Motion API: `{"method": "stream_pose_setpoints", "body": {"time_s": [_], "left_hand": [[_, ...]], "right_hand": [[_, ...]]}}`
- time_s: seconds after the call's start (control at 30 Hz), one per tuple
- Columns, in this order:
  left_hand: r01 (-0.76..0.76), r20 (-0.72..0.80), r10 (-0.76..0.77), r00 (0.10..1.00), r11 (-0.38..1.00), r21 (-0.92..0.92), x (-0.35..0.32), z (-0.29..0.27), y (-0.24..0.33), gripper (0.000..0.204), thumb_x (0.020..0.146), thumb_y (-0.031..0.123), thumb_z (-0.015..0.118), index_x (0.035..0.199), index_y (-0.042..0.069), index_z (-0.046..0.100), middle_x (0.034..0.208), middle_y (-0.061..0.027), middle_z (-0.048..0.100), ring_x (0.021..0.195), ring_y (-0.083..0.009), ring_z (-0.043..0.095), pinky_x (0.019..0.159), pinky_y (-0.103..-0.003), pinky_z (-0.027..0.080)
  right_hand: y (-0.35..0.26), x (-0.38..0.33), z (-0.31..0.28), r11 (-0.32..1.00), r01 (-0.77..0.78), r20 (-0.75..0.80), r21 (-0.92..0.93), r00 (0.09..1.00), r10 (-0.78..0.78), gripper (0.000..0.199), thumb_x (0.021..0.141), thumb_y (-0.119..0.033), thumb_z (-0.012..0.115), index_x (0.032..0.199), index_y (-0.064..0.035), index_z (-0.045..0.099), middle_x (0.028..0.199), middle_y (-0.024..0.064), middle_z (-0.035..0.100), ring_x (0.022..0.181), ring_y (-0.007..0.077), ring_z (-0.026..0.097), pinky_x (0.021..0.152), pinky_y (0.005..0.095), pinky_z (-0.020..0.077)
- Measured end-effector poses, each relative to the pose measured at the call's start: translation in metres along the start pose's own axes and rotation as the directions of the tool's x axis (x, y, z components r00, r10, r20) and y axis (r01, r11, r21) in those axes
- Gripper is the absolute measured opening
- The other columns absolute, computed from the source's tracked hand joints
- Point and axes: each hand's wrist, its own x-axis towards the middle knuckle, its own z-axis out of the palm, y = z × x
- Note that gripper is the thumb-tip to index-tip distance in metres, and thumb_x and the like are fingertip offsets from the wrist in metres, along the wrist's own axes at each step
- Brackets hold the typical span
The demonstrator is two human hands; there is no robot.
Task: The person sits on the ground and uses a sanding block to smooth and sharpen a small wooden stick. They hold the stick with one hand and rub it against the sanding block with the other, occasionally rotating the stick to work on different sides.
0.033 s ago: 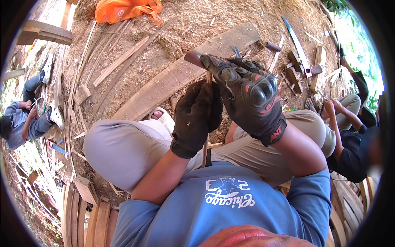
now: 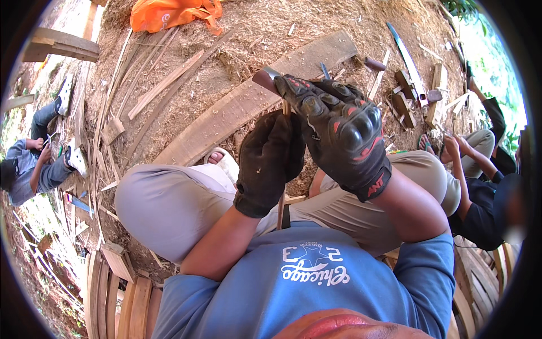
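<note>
My left hand, in a black work glove, is closed around a thin wooden stick. The stick stands roughly lengthwise before my chest, its lower end against my shirt. Its upper end comes out above the left glove. My right hand, in a black glove with hard knuckle guards and red trim, is curled just above and to the right of it. From its fingertips a broad knife blade juts out to the left, brownish with a shiny edge. The knife's handle is hidden by the glove.
A wide plank lies on the shaving-covered ground ahead. Farther right are a long saw-like blade and wood blocks. An orange bag lies far left. People sit at left and right, with stacked boards behind me.
My right hand and wrist have shifted very slightly left and down, and the blade has tilted a little, showing more of its shiny edge. The left hand looks almost still.
</note>
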Motion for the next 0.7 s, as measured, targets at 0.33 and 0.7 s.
{"method": "stream_pose_setpoints", "body": {"time_s": [0.33, 0.7], "left_hand": [[0.019, -0.045, -0.039, 0.998, 0.923, -0.385, 0.005, -0.005, -0.002, 0.034, 0.114, 0.029, 0.048, 0.129, 0.002, 0.063, 0.107, -0.0059, 0.069, 0.090, -0.0117, 0.065, 0.075, -0.025, 0.052], [0.120, -0.018, -0.123, 0.992, 0.985, -0.125, -0.006, -0.004, 0.016, 0.024, 0.112, 0.029, 0.054, 0.115, 0.008, 0.066, 0.077, -0.0003, 0.063, 0.057, -0.0082, 0.054, 0.049, -0.023, 0.041]], "right_hand": [[-0.024, -0.018, -0.005, 0.961, 0.128, 0.075, -0.244, 0.991, -0.113, 0.049, 0.080, -0.010, 0.071, 0.129, -0.0102, 0.076, 0.128, 0.0099, 0.076, 0.114, 0.0274, 0.072, 0.091, 0.0432, 0.0560], [0.016, -0.009, -0.012, 0.974, -0.214, -0.103, -0.071, 0.973, 0.206, 0.024, 0.090, -0.008, 0.074, 0.114, -0.0054, 0.069, 0.091, 0.0171, 0.072, 0.077, 0.0357, 0.070, 0.067, 0.0460, 0.0555]]}}
